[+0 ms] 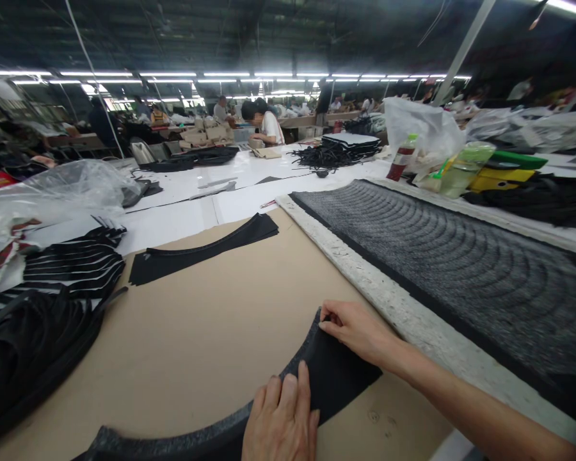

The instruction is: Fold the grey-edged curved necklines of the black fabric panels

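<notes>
A black curved fabric piece [338,371] lies before me on the tan board [196,333], with a grey fuzzy strip [221,426] along its curved edge. My left hand [281,416] rests on the piece with fingers stretched out, pressing near that edge. At the far upper corner, my right hand [348,326] pinches the end of the strip and fabric between thumb and fingers. Farther back on the board lies a small stack of similar black curved pieces [211,250].
On the right, a pale slab [326,246] carries overlapped grey-black strips [441,269]. Black strips [33,346] are heaped at left beside clear plastic [62,192]. A bottle [402,157] and a yellow box [502,179] stand behind the slab. A co-worker [269,125] sits at the far table.
</notes>
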`<move>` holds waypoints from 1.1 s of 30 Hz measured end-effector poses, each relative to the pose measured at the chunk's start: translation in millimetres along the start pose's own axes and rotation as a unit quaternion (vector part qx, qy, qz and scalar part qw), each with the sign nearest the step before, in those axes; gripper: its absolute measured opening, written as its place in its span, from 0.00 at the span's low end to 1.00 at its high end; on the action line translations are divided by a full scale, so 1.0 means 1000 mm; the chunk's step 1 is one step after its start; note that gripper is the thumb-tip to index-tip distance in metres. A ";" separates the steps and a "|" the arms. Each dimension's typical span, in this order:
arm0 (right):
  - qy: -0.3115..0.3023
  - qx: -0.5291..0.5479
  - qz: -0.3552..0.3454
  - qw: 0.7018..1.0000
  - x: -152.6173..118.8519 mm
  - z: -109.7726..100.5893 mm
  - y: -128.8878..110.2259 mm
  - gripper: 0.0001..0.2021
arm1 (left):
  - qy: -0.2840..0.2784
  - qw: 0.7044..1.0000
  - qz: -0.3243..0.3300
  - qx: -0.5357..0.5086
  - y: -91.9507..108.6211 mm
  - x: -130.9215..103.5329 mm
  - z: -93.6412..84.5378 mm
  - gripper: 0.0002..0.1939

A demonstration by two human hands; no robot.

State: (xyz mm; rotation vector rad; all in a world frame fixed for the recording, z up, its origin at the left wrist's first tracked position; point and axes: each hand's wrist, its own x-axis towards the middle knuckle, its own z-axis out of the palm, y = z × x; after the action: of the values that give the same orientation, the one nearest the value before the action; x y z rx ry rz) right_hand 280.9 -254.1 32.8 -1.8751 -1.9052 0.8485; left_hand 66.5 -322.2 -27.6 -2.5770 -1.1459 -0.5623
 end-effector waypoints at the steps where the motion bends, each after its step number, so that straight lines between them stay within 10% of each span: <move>1: -0.001 -0.002 -0.001 1.000 0.000 -0.001 -0.001 0.03 | 0.002 1.000 0.000 0.000 0.000 0.000 0.000 0.21; 33: 0.044 -0.002 -0.029 0.999 0.004 0.013 0.008 0.06 | 0.028 1.000 -0.004 -0.002 0.001 0.002 0.004 0.23</move>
State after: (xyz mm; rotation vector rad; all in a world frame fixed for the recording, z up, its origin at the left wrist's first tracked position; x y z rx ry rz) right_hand 279.1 -252.5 17.4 -1.8205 -1.8993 0.7313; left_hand 69.6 -319.7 -30.3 -2.5444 -1.1374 -0.6342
